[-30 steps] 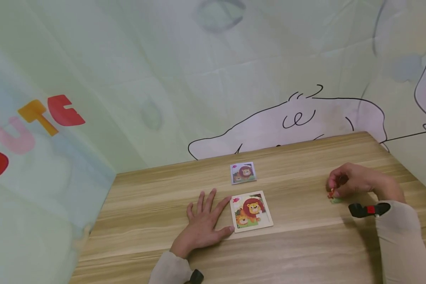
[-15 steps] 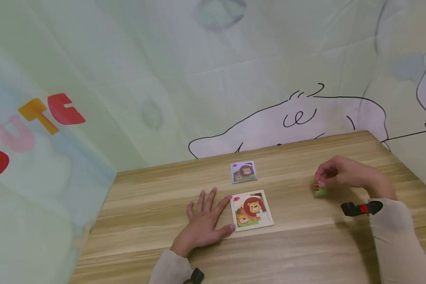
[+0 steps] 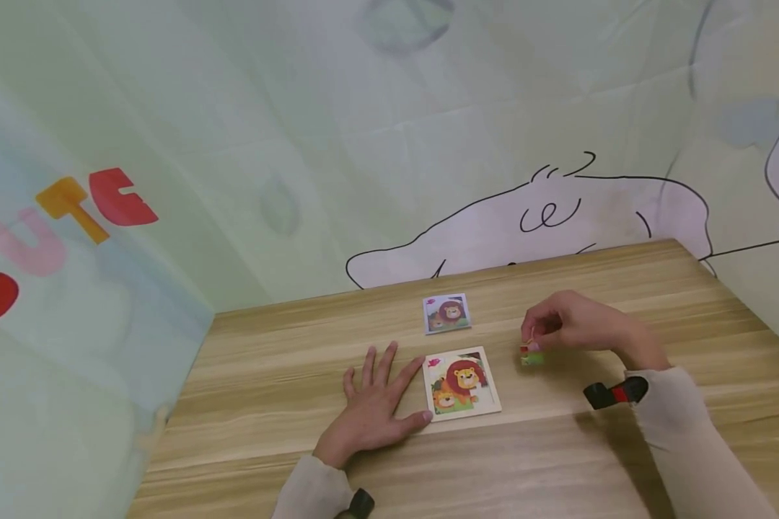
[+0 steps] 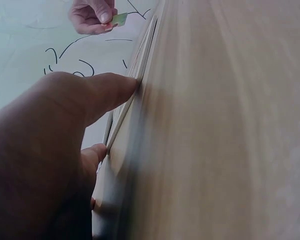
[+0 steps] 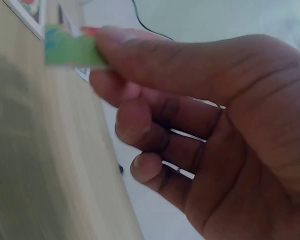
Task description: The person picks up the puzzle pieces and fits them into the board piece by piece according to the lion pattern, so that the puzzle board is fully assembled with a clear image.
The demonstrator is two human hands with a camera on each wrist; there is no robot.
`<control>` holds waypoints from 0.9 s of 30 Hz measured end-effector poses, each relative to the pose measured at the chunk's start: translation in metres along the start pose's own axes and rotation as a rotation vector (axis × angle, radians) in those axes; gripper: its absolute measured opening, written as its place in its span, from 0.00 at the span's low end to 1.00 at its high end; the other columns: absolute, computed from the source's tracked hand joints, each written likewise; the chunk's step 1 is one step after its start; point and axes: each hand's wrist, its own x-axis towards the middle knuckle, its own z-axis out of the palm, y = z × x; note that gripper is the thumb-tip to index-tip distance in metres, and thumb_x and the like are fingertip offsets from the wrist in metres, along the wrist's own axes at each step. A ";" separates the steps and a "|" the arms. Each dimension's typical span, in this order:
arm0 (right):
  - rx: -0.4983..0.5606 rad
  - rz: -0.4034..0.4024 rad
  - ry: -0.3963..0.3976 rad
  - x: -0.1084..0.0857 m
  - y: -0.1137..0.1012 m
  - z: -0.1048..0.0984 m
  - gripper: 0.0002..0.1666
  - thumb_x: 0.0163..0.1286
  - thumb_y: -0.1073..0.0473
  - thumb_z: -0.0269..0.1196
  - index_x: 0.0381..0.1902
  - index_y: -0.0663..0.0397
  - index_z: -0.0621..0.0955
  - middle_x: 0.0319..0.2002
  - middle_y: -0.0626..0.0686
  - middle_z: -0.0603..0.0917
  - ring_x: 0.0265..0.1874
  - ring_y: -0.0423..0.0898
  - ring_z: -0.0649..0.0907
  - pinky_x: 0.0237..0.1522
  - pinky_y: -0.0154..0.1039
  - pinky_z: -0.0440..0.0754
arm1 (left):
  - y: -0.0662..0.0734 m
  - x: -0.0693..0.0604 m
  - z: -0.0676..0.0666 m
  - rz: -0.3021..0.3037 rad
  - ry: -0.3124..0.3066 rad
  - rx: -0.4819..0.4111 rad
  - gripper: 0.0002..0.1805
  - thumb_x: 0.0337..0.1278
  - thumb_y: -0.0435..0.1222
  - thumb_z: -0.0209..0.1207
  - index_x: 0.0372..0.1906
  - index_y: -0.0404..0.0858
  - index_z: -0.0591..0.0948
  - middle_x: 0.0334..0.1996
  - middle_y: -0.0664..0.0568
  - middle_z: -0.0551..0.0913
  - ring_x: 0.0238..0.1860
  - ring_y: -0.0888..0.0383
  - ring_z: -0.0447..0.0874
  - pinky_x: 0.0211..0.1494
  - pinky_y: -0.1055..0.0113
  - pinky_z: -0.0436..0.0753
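Note:
A square lion jigsaw puzzle (image 3: 456, 386) lies in its pale frame on the table, with a bare patch at its lower right. My left hand (image 3: 371, 414) rests spread on the table at the puzzle's left side; its thumb and index fingertip touch the frame's edge. Right of the puzzle and above the table, my right hand (image 3: 578, 324) pinches a green and red puzzle piece (image 3: 531, 355) between thumb and index finger. In the right wrist view the piece's green part (image 5: 72, 50) sticks out past the thumb, and the other fingers are curled.
A smaller card with the same lion picture (image 3: 446, 314) lies behind the puzzle. The wooden table (image 3: 285, 375) ends at a printed cloth backdrop (image 3: 285, 144) at the back and left.
My right hand has carried the puzzle piece leftward over the table, from the far right to near the puzzle. The left hand and the puzzle have stayed in place.

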 end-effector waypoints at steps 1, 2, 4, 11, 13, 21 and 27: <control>-0.001 -0.019 -0.004 0.003 -0.002 0.003 0.04 0.69 0.60 0.75 0.37 0.44 0.89 0.31 0.42 0.85 0.32 0.38 0.79 0.37 0.32 0.79 | 0.000 0.000 0.000 0.001 0.002 0.000 0.49 0.65 0.72 0.55 0.87 0.64 0.56 0.91 0.43 0.40 0.88 0.28 0.29 0.78 0.17 0.36; -0.004 -0.034 -0.008 0.006 -0.004 0.006 0.04 0.69 0.59 0.76 0.38 0.45 0.89 0.31 0.42 0.85 0.31 0.38 0.79 0.36 0.32 0.79 | 0.000 0.000 0.000 0.002 0.003 0.001 0.48 0.65 0.71 0.55 0.87 0.64 0.56 0.91 0.43 0.40 0.88 0.28 0.29 0.78 0.17 0.36; -0.006 -0.062 -0.020 0.011 -0.006 0.012 0.03 0.69 0.59 0.76 0.37 0.45 0.90 0.30 0.41 0.85 0.30 0.37 0.79 0.36 0.31 0.79 | 0.000 0.000 0.000 0.005 0.004 0.002 0.48 0.65 0.71 0.55 0.87 0.65 0.56 0.91 0.44 0.39 0.88 0.28 0.28 0.78 0.17 0.36; 0.038 -0.121 -0.083 0.026 -0.016 0.033 0.03 0.69 0.61 0.76 0.38 0.50 0.90 0.30 0.41 0.87 0.29 0.35 0.79 0.36 0.31 0.81 | 0.000 0.000 0.001 0.005 0.004 -0.001 0.48 0.65 0.71 0.55 0.87 0.65 0.56 0.91 0.44 0.39 0.88 0.29 0.28 0.78 0.17 0.36; 0.051 -0.122 -0.102 0.029 -0.019 0.040 0.03 0.69 0.60 0.76 0.38 0.50 0.90 0.30 0.41 0.87 0.30 0.35 0.80 0.36 0.30 0.81 | 0.000 0.000 0.000 0.001 0.001 0.000 0.48 0.65 0.71 0.55 0.87 0.65 0.56 0.91 0.44 0.39 0.88 0.29 0.28 0.78 0.17 0.36; 0.065 -0.126 -0.154 0.041 -0.024 0.060 0.03 0.70 0.58 0.75 0.39 0.46 0.90 0.35 0.42 0.89 0.31 0.36 0.81 0.39 0.31 0.83 | -0.001 0.000 0.000 -0.001 0.005 0.002 0.48 0.65 0.71 0.55 0.86 0.66 0.56 0.91 0.44 0.40 0.88 0.28 0.30 0.78 0.17 0.37; 0.039 -0.136 -0.176 0.046 -0.021 0.068 0.03 0.69 0.57 0.76 0.38 0.45 0.90 0.33 0.41 0.87 0.30 0.35 0.80 0.38 0.30 0.82 | -0.001 0.000 0.001 0.002 0.010 0.002 0.48 0.65 0.71 0.55 0.87 0.67 0.55 0.90 0.43 0.40 0.88 0.27 0.31 0.78 0.17 0.38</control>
